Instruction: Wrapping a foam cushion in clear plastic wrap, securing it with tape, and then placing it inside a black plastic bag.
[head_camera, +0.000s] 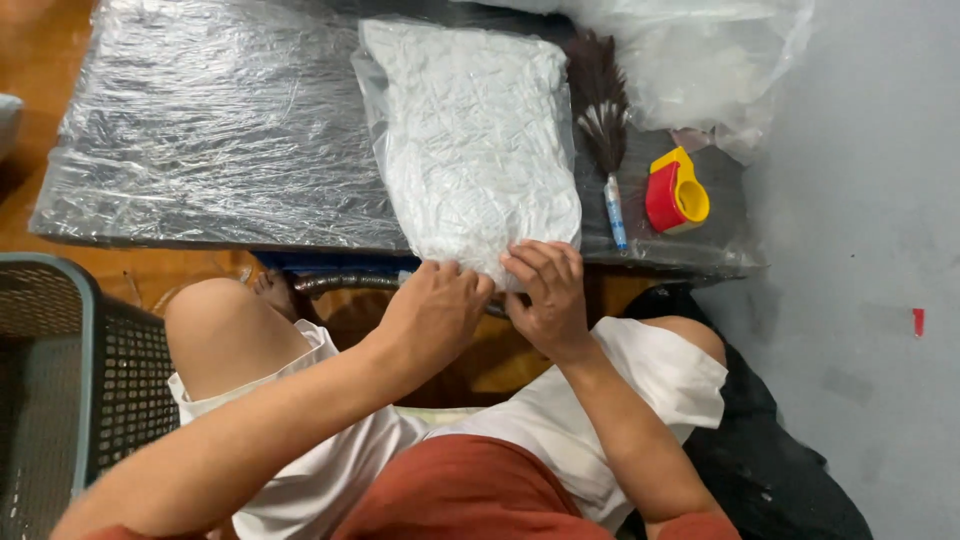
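A clear plastic bag stuffed with white crumpled material (470, 140) lies lengthwise on a low table wrapped in plastic film (210, 130). My left hand (432, 312) and my right hand (545, 290) both pinch the bag's near end at the table's front edge, fingers curled onto the plastic. My knees in white shorts sit just under the hands.
A dark feather duster with a blue-white handle (603, 120) lies right of the bag, next to a red and yellow tape dispenser (675, 192). Another clear bag of white stuff (700, 60) sits at the far right. A dark mesh basket (60, 370) stands at left.
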